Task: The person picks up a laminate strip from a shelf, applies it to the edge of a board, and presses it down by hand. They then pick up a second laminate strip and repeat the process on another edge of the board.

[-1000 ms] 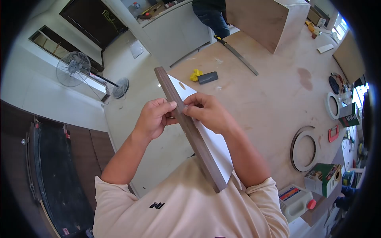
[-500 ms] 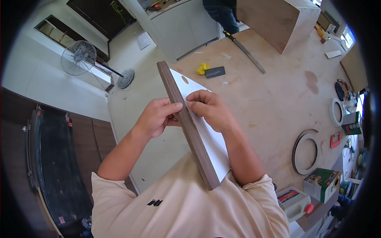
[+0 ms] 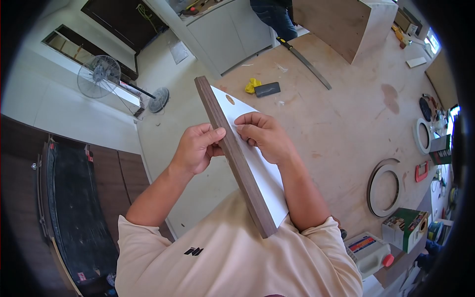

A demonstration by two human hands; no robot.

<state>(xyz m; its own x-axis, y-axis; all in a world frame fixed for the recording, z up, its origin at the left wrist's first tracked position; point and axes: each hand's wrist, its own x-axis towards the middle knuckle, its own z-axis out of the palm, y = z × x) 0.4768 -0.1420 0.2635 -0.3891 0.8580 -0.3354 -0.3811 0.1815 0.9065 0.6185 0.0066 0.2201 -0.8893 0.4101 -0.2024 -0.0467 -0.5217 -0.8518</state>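
A cabinet door panel (image 3: 264,183) is held tilted in front of my chest, white on its broad face with a brown wood-grain edge (image 3: 236,157). A round hole (image 3: 230,100) shows near the panel's far end. My left hand (image 3: 194,149) grips the brown edge from the left, its thumb on top and the other fingers partly hidden beneath. Over the white face, close to that edge, my right hand (image 3: 266,136) is curled in a pinch. Whatever lies between its fingertips, if anything, is too small to make out.
On the worktable (image 3: 326,143) lie a file (image 3: 307,64), a dark sanding block (image 3: 267,89), a yellow cloth (image 3: 252,85) and a coil of edge banding (image 3: 371,193). A jug (image 3: 368,255) and a box (image 3: 405,227) stand at right. A person (image 3: 274,20) stands beyond; a fan (image 3: 99,76) is at left.
My right hand has shifted slightly away from the brown edge, its pinched fingers now a little apart from it. My left hand keeps its grip, and the panel has barely moved.
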